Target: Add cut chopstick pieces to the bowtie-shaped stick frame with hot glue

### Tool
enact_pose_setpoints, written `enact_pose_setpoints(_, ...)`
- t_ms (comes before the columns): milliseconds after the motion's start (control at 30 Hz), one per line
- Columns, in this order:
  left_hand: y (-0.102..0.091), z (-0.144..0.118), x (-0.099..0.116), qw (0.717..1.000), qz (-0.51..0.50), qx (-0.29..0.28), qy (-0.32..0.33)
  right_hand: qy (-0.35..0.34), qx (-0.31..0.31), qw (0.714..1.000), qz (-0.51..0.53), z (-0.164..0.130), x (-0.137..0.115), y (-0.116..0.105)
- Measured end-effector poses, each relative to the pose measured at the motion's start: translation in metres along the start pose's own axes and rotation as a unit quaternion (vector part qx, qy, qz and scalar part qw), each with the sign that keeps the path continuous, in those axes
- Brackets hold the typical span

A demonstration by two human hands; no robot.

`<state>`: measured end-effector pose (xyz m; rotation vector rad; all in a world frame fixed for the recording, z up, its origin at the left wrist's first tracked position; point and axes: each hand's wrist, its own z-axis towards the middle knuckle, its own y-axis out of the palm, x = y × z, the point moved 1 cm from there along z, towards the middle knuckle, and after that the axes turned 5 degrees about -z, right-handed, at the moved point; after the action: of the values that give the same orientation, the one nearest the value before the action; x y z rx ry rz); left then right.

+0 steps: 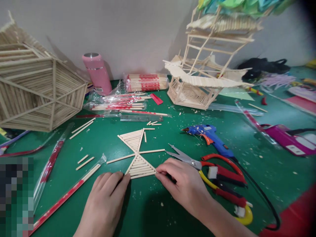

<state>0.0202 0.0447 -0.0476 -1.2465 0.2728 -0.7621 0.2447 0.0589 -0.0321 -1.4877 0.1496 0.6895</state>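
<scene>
Wooden sticks make a flat bow-tie shape (137, 154) that lies on the green surface (153, 210), right in front of the person; two fans of short sticks meet at a middle point, one fan opening toward the wall and one opening toward the person; a long thin stick crosses the middle, running left to right and tipped up a bit at its right end; so the shape's long way runs from near to far, leaning a little to the right at the far end.

The left hand (106, 197) lies palm down with loose fingers, its tips touching the near left corner of the shape; the right hand (184, 184) pinches the near right corner, fingers bent; neither hand grips anything else.

I think the shape could come apart if the hands push the corners too hard, since the sticks look thin and I cannot tell if the glue is dry; a sideways push could also bend the cross stick loose; the scissors (209, 169) lie just beside the right hand with the blades open, so that hand could bump the sharp tips; the glue gun (209, 135) sits a bit farther back, and its black cord curls near the right arm, which could snag it.
</scene>
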Motion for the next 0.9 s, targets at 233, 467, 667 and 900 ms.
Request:
enact_pose_setpoints(233, 0.001, 0.003, -0.001, 1.000, -0.009, 0.003, -0.001, -0.001, 0.002, 1.000, -0.002, -0.001, -0.001, 0.000)
enact_pose_setpoints(467, 0.000, 0.002, -0.001, 1.000, -0.011, -0.004, -0.004, 0.003, 0.005, 1.000, -0.012, 0.000, -0.001, 0.000)
enact_pose_setpoints(667, -0.001, 0.004, 0.002, 0.997, -0.054, 0.025, -0.042, 0.003, 0.007, 1.000, -0.019, 0.002, -0.002, -0.001)
enact_pose_setpoints(900, -0.011, 0.012, 0.011, 0.988, -0.033, 0.101, -0.108, -0.006, 0.013, 1.000, -0.018, 0.002, -0.001, -0.001)
